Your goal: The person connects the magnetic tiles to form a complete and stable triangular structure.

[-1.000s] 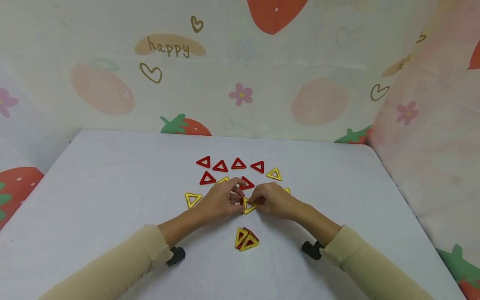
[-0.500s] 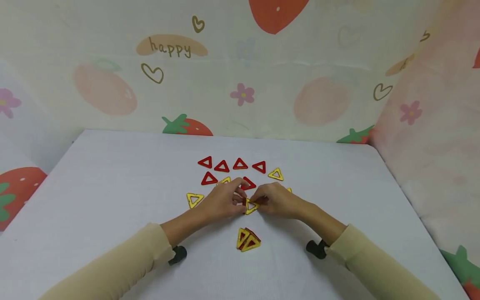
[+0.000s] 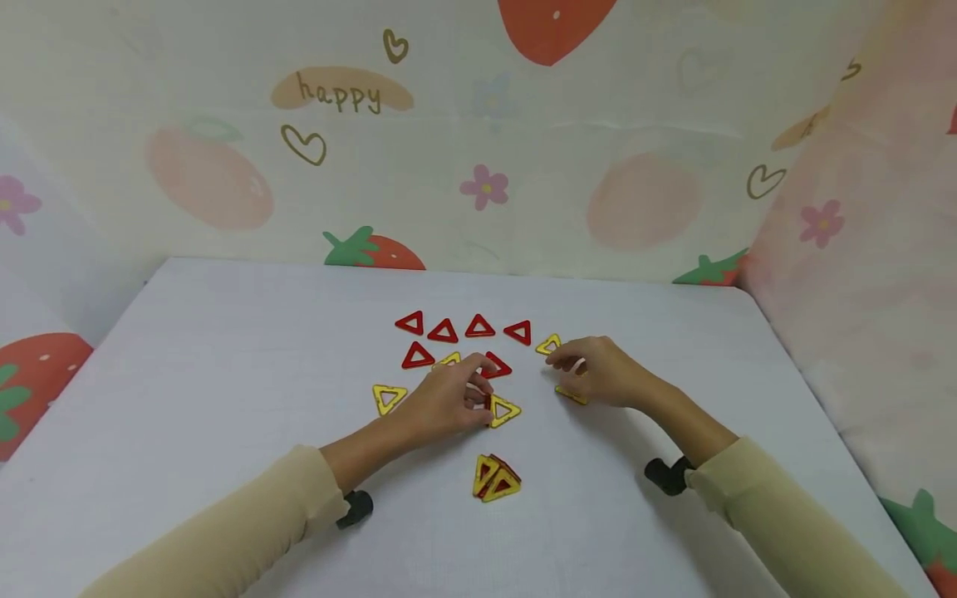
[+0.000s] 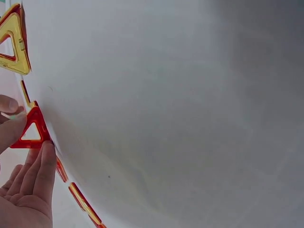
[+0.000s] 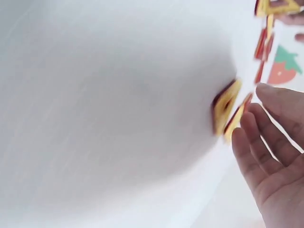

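Tile [image 4: 41, 126], red, pinched in left hand [image 3: 450, 397]; right hand [image 3: 604, 374], loose-fingered, grasps nothing, right of tile. I judge it light, stiff, slick: hold edges.

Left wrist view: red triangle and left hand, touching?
Touching. The left wrist view shows the fingers of the left hand meeting the red triangle's lower corner, with no gap.

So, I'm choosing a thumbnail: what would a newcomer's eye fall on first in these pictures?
Probably the left hand near the middle of the white table, pinching a red triangle frame beside a yellow triangle frame. Just below, in the head view, sits a compact pyramid-like red-and-yellow cluster. Behind the table, the word "happy" and a large red strawberry may also catch the eye.
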Action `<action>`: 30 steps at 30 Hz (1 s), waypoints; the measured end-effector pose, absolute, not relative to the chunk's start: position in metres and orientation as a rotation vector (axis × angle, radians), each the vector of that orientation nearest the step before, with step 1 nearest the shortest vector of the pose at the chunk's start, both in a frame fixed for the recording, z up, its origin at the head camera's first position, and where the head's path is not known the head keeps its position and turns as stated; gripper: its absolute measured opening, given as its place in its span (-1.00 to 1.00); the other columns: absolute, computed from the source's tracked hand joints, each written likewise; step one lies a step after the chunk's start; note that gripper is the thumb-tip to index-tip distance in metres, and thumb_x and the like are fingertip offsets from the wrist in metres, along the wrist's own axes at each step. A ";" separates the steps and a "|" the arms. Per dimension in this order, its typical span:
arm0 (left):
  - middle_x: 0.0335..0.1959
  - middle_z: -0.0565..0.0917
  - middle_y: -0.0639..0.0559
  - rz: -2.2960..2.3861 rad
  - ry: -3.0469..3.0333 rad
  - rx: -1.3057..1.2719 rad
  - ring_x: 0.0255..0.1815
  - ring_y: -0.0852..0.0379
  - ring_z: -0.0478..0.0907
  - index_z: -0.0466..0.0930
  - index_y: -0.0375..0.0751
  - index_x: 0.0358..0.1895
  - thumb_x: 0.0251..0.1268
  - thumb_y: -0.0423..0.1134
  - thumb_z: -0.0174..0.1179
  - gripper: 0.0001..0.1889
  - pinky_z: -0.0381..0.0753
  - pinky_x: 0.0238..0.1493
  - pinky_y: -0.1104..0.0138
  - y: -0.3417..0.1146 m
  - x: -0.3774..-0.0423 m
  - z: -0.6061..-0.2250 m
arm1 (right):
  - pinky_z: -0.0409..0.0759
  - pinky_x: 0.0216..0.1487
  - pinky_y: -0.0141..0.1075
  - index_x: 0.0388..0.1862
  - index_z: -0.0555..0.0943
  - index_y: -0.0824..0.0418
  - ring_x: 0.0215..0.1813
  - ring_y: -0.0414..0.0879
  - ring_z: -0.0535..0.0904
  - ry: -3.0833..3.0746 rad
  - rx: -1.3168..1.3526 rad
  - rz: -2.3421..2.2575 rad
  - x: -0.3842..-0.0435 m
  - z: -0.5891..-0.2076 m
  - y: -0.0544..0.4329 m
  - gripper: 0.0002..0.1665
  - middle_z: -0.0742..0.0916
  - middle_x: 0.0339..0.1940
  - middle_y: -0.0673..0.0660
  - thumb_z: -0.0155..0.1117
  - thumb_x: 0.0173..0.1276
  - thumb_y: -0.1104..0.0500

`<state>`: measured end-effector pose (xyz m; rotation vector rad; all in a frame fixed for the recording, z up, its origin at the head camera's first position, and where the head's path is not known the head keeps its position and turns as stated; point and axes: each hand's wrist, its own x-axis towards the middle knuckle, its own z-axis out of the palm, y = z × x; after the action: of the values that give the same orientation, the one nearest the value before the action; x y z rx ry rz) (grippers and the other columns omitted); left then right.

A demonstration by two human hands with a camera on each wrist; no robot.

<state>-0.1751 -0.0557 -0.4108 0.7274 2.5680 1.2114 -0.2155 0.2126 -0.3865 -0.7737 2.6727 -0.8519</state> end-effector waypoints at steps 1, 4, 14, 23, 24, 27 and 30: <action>-0.12 0.70 0.02 1.214 2.566 0.727 -0.12 0.15 0.72 0.40 -0.24 0.25 0.15 -0.33 0.45 -0.40 0.67 -0.03 0.33 -0.056 -0.175 -0.411 | 0.66 0.01 -0.14 0.02 0.69 0.33 -0.08 -0.04 0.60 2.684 -0.759 -0.851 -0.216 -0.387 0.216 -0.69 0.75 -0.11 0.14 0.35 0.28 0.36; -0.10 0.70 0.01 1.221 2.558 0.727 -0.11 0.16 0.72 0.37 -0.24 0.26 0.16 -0.33 0.45 -0.38 0.67 -0.02 0.32 -0.056 -0.175 -0.411 | 0.65 0.03 -0.13 0.02 0.69 0.33 -0.05 -0.02 0.61 2.703 -0.736 -0.854 -0.217 -0.390 0.226 -0.70 0.75 -0.07 0.14 0.34 0.30 0.36; -0.07 0.70 -0.03 1.254 2.530 0.716 -0.08 0.13 0.71 0.35 -0.26 0.29 0.16 -0.35 0.44 -0.36 0.66 0.00 0.31 -0.058 -0.174 -0.409 | 0.58 0.13 -0.01 0.07 0.67 0.31 0.09 0.04 0.60 2.668 -0.864 -0.812 -0.216 -0.402 0.245 -0.64 0.74 0.01 0.11 0.18 0.32 0.47; -0.08 0.69 -0.02 1.239 2.551 0.715 -0.08 0.14 0.71 0.34 -0.25 0.29 0.17 -0.36 0.43 -0.37 0.66 0.00 0.31 -0.057 -0.173 -0.409 | 0.56 0.15 -0.01 0.02 0.70 0.27 0.07 0.00 0.58 2.650 -0.892 -0.814 -0.217 -0.405 0.242 -0.67 0.69 -0.05 0.07 0.25 0.31 0.44; -0.08 0.69 -0.03 1.235 2.554 0.717 -0.08 0.14 0.71 0.34 -0.25 0.29 0.17 -0.36 0.43 -0.37 0.66 0.01 0.31 -0.057 -0.173 -0.409 | 0.55 0.16 0.00 0.02 0.70 0.27 0.07 0.01 0.57 2.651 -0.885 -0.812 -0.216 -0.404 0.241 -0.67 0.69 -0.05 0.07 0.25 0.30 0.45; -0.07 0.69 -0.03 1.229 2.558 0.717 -0.08 0.13 0.71 0.35 -0.25 0.29 0.17 -0.36 0.42 -0.38 0.66 0.01 0.31 -0.057 -0.172 -0.409 | 0.56 0.15 -0.01 0.01 0.71 0.26 0.05 0.00 0.57 2.663 -0.871 -0.802 -0.214 -0.403 0.239 -0.67 0.69 -0.06 0.06 0.26 0.30 0.45; -0.07 0.69 -0.04 1.228 2.555 0.712 -0.08 0.14 0.71 0.35 -0.25 0.29 0.18 -0.36 0.42 -0.38 0.66 0.01 0.31 -0.057 -0.172 -0.409 | 0.57 0.12 -0.03 0.00 0.71 0.27 0.03 -0.01 0.58 2.676 -0.868 -0.795 -0.212 -0.403 0.237 -0.68 0.69 -0.08 0.06 0.27 0.28 0.45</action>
<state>-0.1722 -0.0572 -0.4086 0.7122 2.5554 1.2281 -0.2125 0.2367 -0.4028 -0.8678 2.6757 -0.7953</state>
